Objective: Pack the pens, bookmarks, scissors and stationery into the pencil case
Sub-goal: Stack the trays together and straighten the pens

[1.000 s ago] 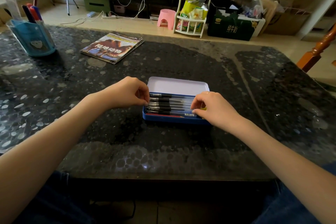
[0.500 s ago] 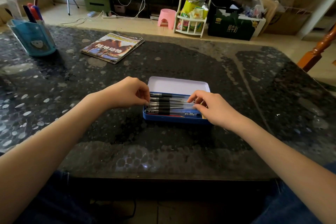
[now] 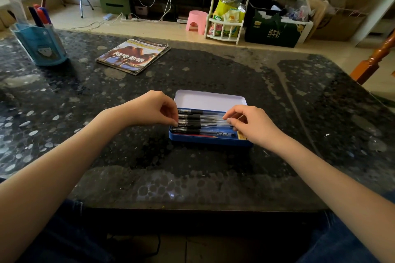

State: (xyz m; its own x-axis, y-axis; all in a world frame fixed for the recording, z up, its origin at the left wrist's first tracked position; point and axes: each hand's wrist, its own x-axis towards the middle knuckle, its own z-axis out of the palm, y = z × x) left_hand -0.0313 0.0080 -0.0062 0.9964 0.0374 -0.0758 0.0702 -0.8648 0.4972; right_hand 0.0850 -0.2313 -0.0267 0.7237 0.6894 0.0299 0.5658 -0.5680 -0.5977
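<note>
Left hand (image 3: 152,109) and right hand (image 3: 253,124) both pinch pens (image 3: 203,123) in pencil case (image 3: 209,141)

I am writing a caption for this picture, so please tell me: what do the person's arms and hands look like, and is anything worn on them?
Both forearms are bare up to the frame edge: no sleeves, watch or bracelet show. The left hand and right hand wear no gloves, and no rings are visible. The fingernails look short and unpainted. Dark blue trousers cover the legs under the table.
</note>
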